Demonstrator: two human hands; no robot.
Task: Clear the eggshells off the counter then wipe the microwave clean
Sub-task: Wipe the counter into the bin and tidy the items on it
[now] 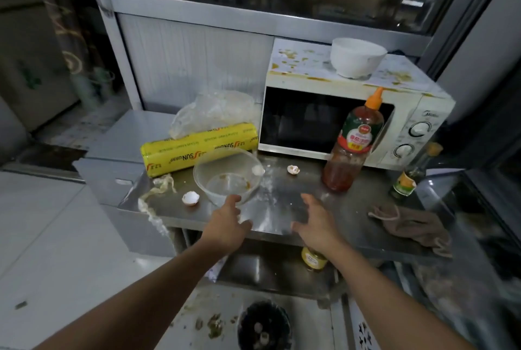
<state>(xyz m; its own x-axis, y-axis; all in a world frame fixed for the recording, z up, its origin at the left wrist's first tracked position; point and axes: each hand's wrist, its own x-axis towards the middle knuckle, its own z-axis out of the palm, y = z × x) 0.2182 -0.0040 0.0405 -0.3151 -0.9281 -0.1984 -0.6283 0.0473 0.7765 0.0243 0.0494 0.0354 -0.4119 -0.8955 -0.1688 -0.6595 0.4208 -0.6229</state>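
Two broken white eggshells (191, 198) (293, 170) lie on the counter (282, 208).

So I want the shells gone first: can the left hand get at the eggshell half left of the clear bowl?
Probably yes. The left hand is open beside the clear bowl, and bare counter lies between it and the eggshell half.

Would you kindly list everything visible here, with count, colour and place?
eggshells: three, white, on the counter, one left of the clear bowl, one at its right rim, one nearer the microwave
clear bowl: one, transparent, counter middle
cling wrap roll: one, yellow, behind the bowl
microwave: one, white, stained, counter rear
white bowl: one, atop the microwave
sauce bottle: one, red, orange cap, before the microwave
cloth: one, brown, counter right
left hand: open, by the bowl
right hand: open, above the counter
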